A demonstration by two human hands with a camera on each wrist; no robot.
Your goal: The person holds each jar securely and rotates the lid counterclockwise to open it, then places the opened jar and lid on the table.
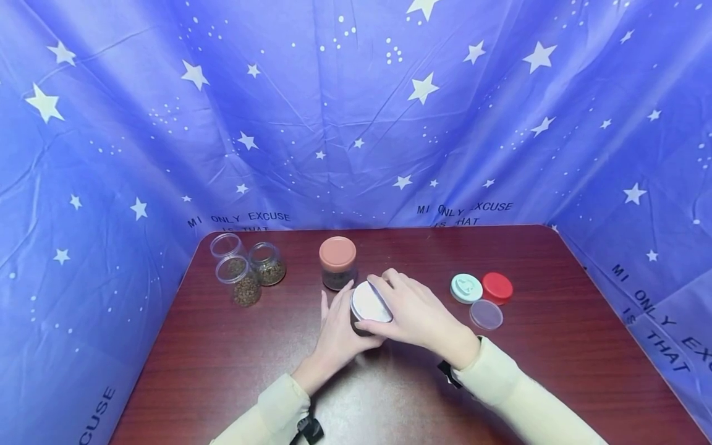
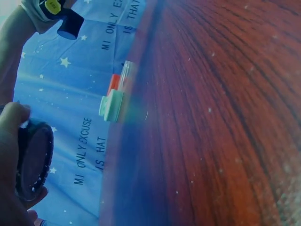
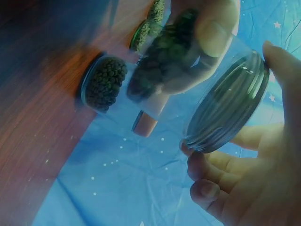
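Observation:
Both hands are on a clear jar with dark contents (image 3: 162,61), held above the table; its round base (image 2: 36,162) shows in the left wrist view. My left hand (image 1: 336,330) grips the jar's body from the left. With thumb and fingers spread round the rim, my right hand (image 1: 414,309) holds the pale round lid (image 1: 371,303). In the right wrist view that lid (image 3: 228,103) sits on or at the jar's mouth; whether it is loose I cannot tell. Just behind stands another jar (image 1: 337,256) with an orange-pink lid and dark contents.
On the left stand three uncovered clear jars (image 1: 247,290) partly filled with brownish pellets. To the right lie a mint-green lid (image 1: 466,288), a red lid (image 1: 497,288) and a clear lid (image 1: 486,314). A blue star-printed curtain (image 1: 356,123) surrounds the dark red table (image 1: 222,383).

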